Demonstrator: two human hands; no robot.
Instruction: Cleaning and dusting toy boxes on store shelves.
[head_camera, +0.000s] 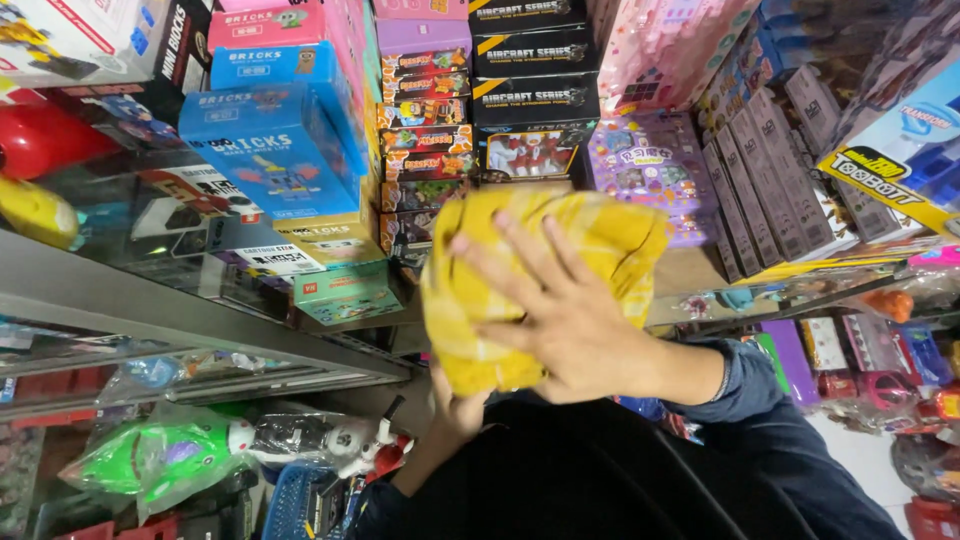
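The right hand (575, 325) lies flat on a yellow checked cloth (530, 280) at the centre of the frame, fingers spread wide and pressed against the fabric; its grip is open, palm down, not closed around anything. The forearm enters from the lower right in a dark blue sleeve (760, 400).

The left hand (458, 408) sits under the lower edge of the cloth, just below the right hand. Only its knuckles and wrist show; the fingers are hidden behind the fabric, so whether that grip is closed on the cloth cannot be told. It touches the cloth from beneath.

The cloth is bunched into a rounded mass, held between the two hands in front of the stacked boxes.

Surroundings: blue toy brick boxes (275, 150) stand stacked in the upper left. A column of black model aircraft boxes (530, 60) occupies the upper centre, with a narrow stack of small colourful boxes (425, 120) just beside them to the left. A purple sticker set (650, 165) lies right of centre, touching the cloth's upper right edge in the view. Grey slim boxes (770, 160) lean in a row at the upper right. A green plastic toy in a clear bag (160, 455) lies at the lower left, beside a blue basket (295, 500).
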